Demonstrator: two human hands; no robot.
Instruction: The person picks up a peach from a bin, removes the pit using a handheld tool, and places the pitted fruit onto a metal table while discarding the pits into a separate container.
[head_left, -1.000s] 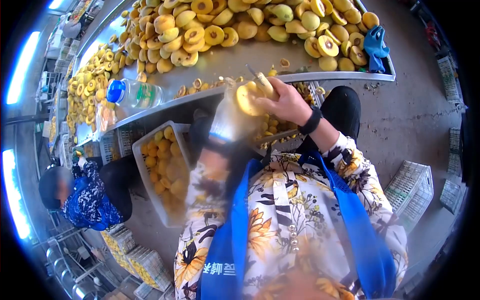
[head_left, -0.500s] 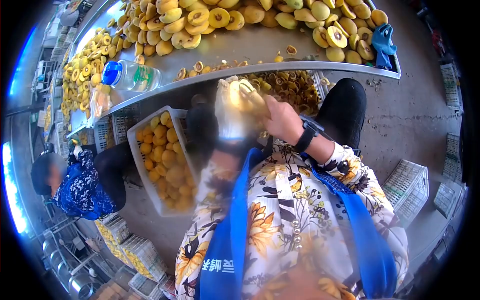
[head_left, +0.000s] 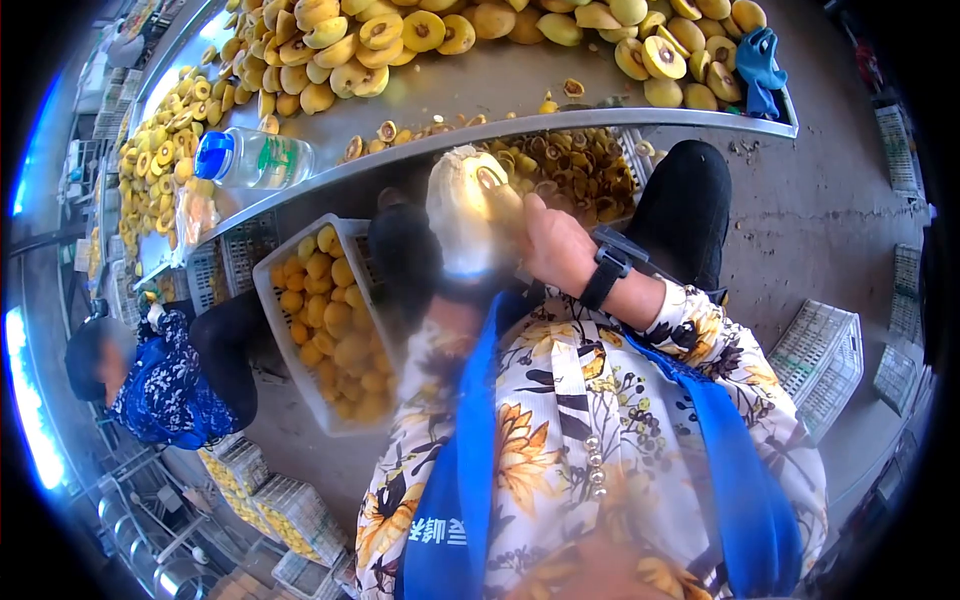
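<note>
My left hand (head_left: 458,225), in a whitish glove, is closed around a cut yellow peach (head_left: 484,182) held over my lap. The cut face is turned up, and a curved outline shows on it. My bare right hand (head_left: 560,243), with a dark watch (head_left: 607,272) on its wrist, is closed against the peach's right side. Blur and the fingers hide whatever it grips. Beyond my hands, a crate of brown-centred peach scraps (head_left: 575,170) sits under the table edge.
The metal table (head_left: 480,95) bears heaped peach halves (head_left: 340,45), a blue-lidded jar (head_left: 255,158) and a blue glove (head_left: 760,72). A white crate of whole peaches (head_left: 330,320) stands at left, near a seated person in blue (head_left: 175,380). Stacked crates (head_left: 815,365) stand at right.
Both hands have shifted slightly, and the left glove with the peach is turned a little more upright. My right hand stays against the peach. The whole view has tilted slightly.
</note>
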